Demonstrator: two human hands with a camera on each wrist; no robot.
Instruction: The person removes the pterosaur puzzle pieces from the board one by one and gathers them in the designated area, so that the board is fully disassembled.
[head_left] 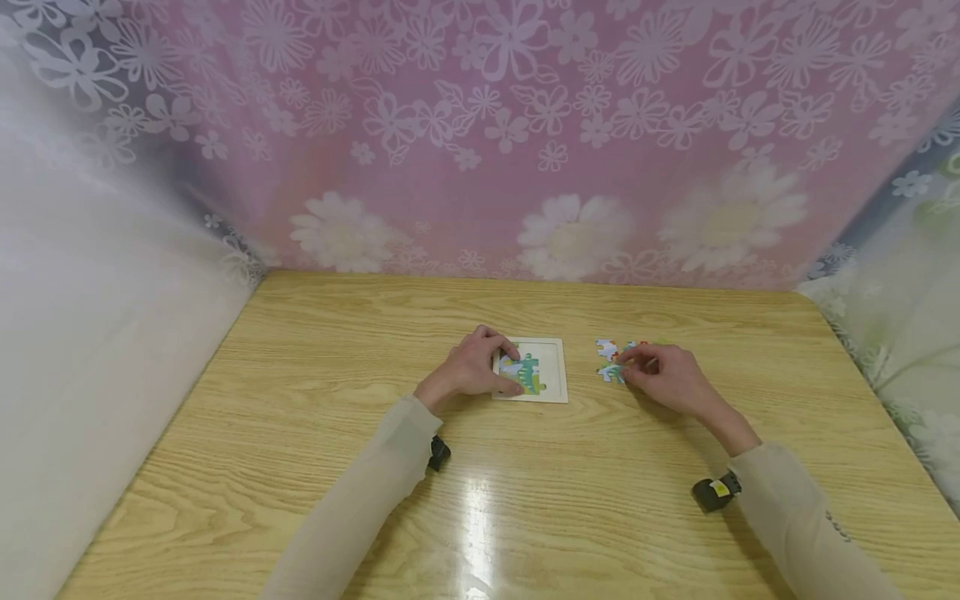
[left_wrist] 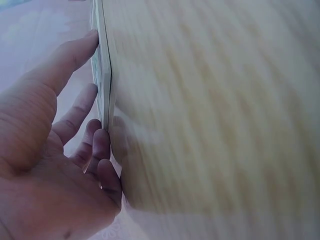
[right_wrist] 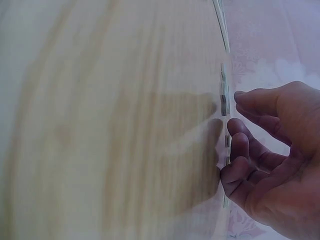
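In the head view, a light square puzzle tray (head_left: 555, 367) lies on the table with several joined pieces, among them a green dinosaur picture (head_left: 529, 372), in its left part. My left hand (head_left: 472, 367) rests over the tray's left side, thumb and index finger spread apart on the pieces. Seen from the left wrist, the other fingers of that hand (left_wrist: 75, 130) bend at the tray's edge (left_wrist: 106, 95). My right hand (head_left: 667, 379) is over the loose puzzle pieces (head_left: 606, 350), fingertips at a green-and-white piece (head_left: 609, 373). The right wrist view shows its thumb and index fingertips apart, beside the flat pieces (right_wrist: 224, 105).
The wooden table (head_left: 300, 375) runs back to a pink flowered curtain (head_left: 465, 167). Pale cloth hangs at the left and right sides. More loose pieces lie partly behind my right hand. Black cameras (head_left: 712, 493) sit at both wrists.
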